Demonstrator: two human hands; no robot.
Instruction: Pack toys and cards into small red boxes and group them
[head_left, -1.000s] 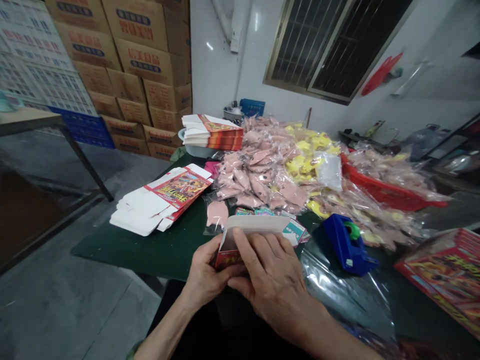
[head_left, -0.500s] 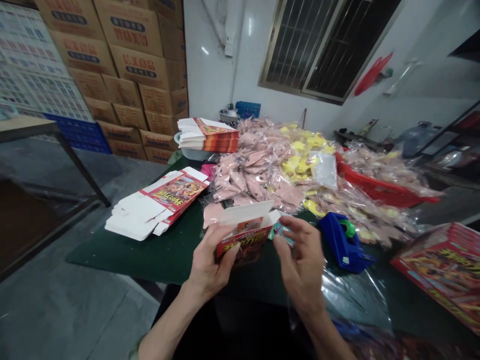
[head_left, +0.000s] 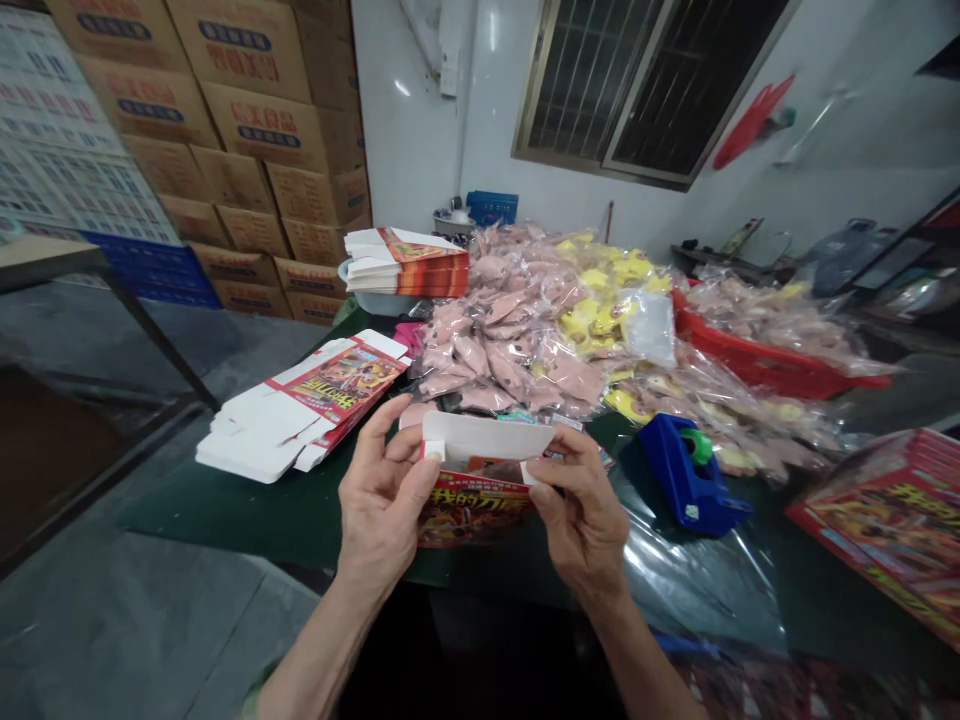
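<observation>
I hold a small red printed carton upright in front of me, its white top flap standing open. My left hand grips the carton's left side with fingers curled round it. My right hand pinches the right end near the flap. Behind the carton lies a heap of pink and yellow items in clear bags. A pile of flat unfolded cartons rests on the dark green table to my left.
A blue tape dispenser sits right of my hands on clear plastic film. A red tray holds more bagged items. Red printed boxes lie at the right edge. Another carton stack stands at the back, brown shipping boxes beyond.
The carton went from lying under my right hand to standing upright between both hands. My right hand came off its top and now pinches the right end; the flap stands open.
</observation>
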